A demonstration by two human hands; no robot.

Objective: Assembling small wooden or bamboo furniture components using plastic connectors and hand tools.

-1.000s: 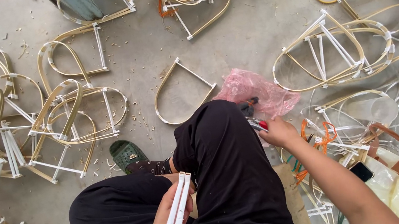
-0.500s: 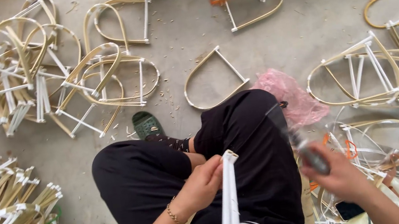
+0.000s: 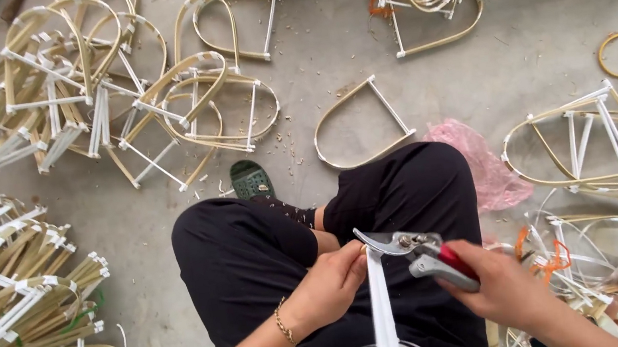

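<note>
- Gripping a white flat strip (image 3: 381,308) near its upper end, the left hand (image 3: 330,285) is seen closed around it, fingers curled against the strip's edge above the lap.
- A pair of pruning shears (image 3: 417,251) with a red-and-grey handle is held in the right hand (image 3: 502,287), which is clamped on the handle — the curved blades are parted, their tip just beside the top of the strip.
- The strip is held upright over black trousers (image 3: 257,261), running from the lower edge of the view up to the blades.
- A thin bracelet (image 3: 284,326) is worn on the left wrist.
- A green sandal (image 3: 249,180) is seen on the concrete floor (image 3: 533,45) just beyond the knees.
- A single D-shaped bamboo frame (image 3: 362,122) lies on the floor ahead, with a crumpled pink plastic bag (image 3: 485,165) beside the right knee.
- Heaps of similar bent frames with white crossbars (image 3: 97,98) are spread to the left, at the top and to the right — a bundle of them (image 3: 15,319) is stacked at the lower left.
</note>
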